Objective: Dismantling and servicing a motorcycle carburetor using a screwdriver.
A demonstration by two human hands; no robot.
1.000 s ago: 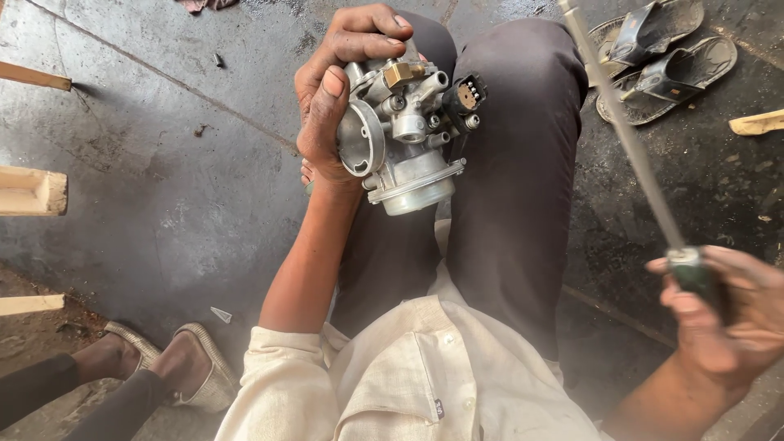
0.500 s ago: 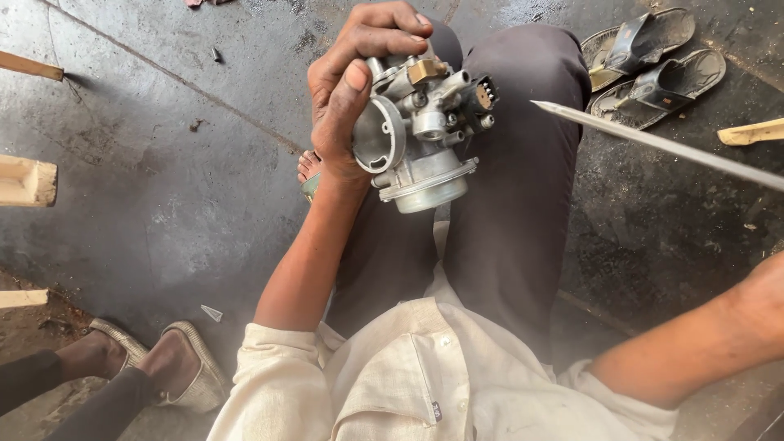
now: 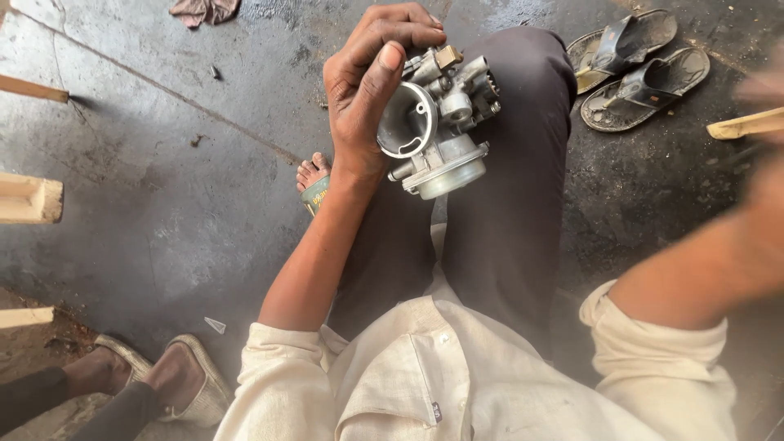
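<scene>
My left hand (image 3: 367, 90) is raised over my lap and grips a silver metal carburettor (image 3: 437, 122) with a round throat opening and a brass fitting on top. My thumb lies across the rim of that opening. My right forearm (image 3: 702, 261) reaches out to the right, and my right hand (image 3: 763, 90) is only a motion blur at the frame edge. What it holds cannot be made out. I sit on the floor in dark trousers and a cream shirt.
A pair of worn sandals (image 3: 633, 61) lies at the top right on the dark concrete floor, with a pale wooden piece (image 3: 747, 124) beside them. Another person's shod feet (image 3: 155, 380) are at the bottom left. Wooden pieces (image 3: 28, 198) line the left edge. A small green container (image 3: 315, 194) sits by my toes.
My right hand, which held a long thin tool by its handle, has swung up and out to the right and blurred. My left hand has turned the carburettor slightly.
</scene>
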